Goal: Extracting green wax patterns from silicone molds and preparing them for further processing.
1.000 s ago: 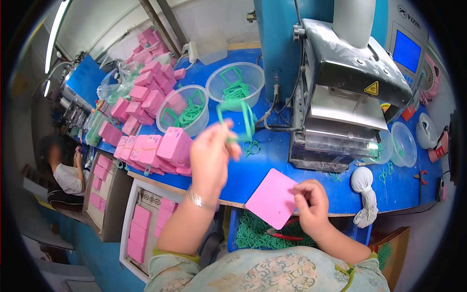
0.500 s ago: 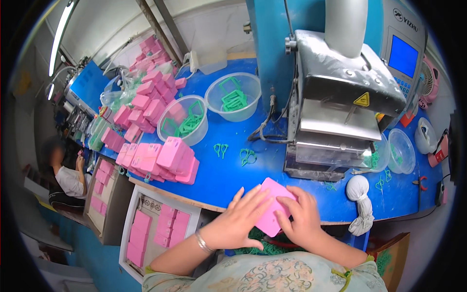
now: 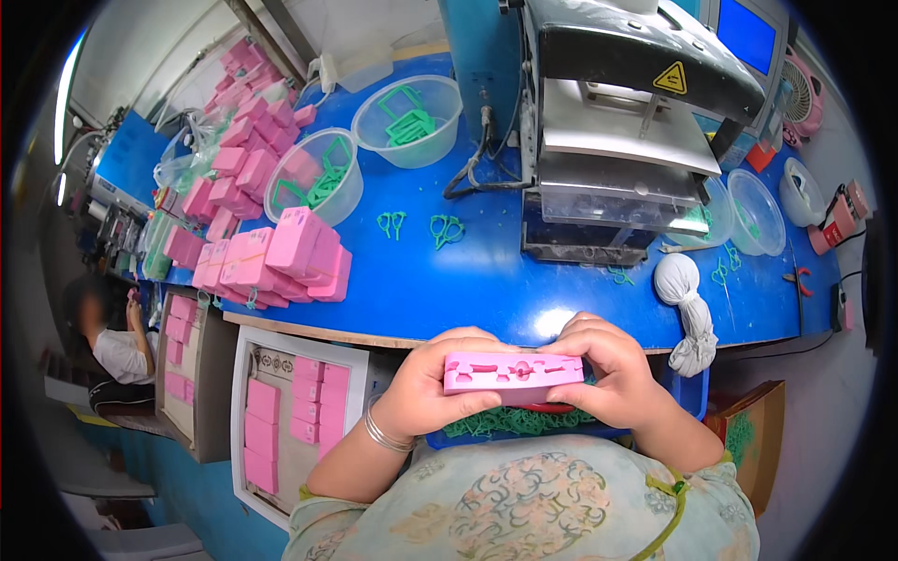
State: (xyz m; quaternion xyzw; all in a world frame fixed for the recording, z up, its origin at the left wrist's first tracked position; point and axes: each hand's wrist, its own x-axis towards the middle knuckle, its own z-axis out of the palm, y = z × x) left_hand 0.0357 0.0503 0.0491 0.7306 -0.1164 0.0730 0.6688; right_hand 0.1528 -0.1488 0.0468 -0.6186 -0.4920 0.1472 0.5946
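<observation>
Holds a pink block [image 3: 514, 374] up between left hand [image 3: 432, 381] and right hand [image 3: 617, 379], clamped on it from opposite ends, thumbs along the near broad side and fingers across the far one. Sits close in front of the patterned shirt [image 3: 528, 496], above a blue bin [image 3: 694, 393] of green scraps [image 3: 486, 424], with a carved edge turned up between both hands and dark pink hollows along it. Looks light enough for one palm, probably firm with slight give, like dense foam or rubber; hard to be sure by sight alone. Seems matt rather than slick, so unlikely to slide from a modest squeeze. Might chip or deform around those hollows, so best to keep fingertips off that edge. Better to take hold by the solid ends, just where gripped now, pressing evenly on both broad sides without twisting. Note similar shapes in a pile of pink blocks [image 3: 304, 248], ahead and left of the left hand, and a press [image 3: 613, 136] well ahead of the right.
</observation>
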